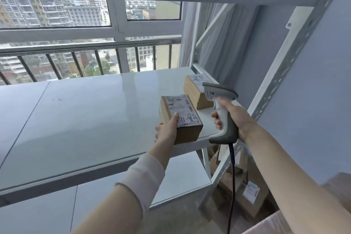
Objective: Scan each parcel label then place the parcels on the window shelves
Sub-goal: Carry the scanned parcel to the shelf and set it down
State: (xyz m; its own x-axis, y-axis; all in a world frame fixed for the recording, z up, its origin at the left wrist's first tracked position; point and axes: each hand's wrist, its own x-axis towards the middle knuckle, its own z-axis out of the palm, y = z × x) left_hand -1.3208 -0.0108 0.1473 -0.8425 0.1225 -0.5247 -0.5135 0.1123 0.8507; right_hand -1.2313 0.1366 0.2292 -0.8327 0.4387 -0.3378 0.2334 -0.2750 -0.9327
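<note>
Our left grip (pixel 166 131) clasps the near parcel (pixel 187 133) from its left side, with the thumb laid flat across the top and the fingers wrapped out of sight around the far face. It is a small brown cardboard box, roughly cube-shaped. A white label (pixel 180 106) covers almost all of its upper face, with barcodes along the far edge, fine print in the middle and bold handwritten black marks at the end under our thumb. The box sits at the front edge of the white shelf (pixel 95 119), though we cannot tell whether its full weight rests on the board.

Just right of that grip, our right grip (pixel 237 118) is clenched round the handle of a grey-and-white scanner (pixel 218 92). The scanner's head points away from us, and its black cable (pixel 232 167) hangs straight down from the butt.

Beyond both grips, partly hidden behind the scanner head, a second parcel (pixel 193 93) lies on the same shelf. It is brown like the first and has a scribbled white label on top.

Below the right grip, more labelled boxes (pixel 250 194) lie on the floor beside the rack.
</note>
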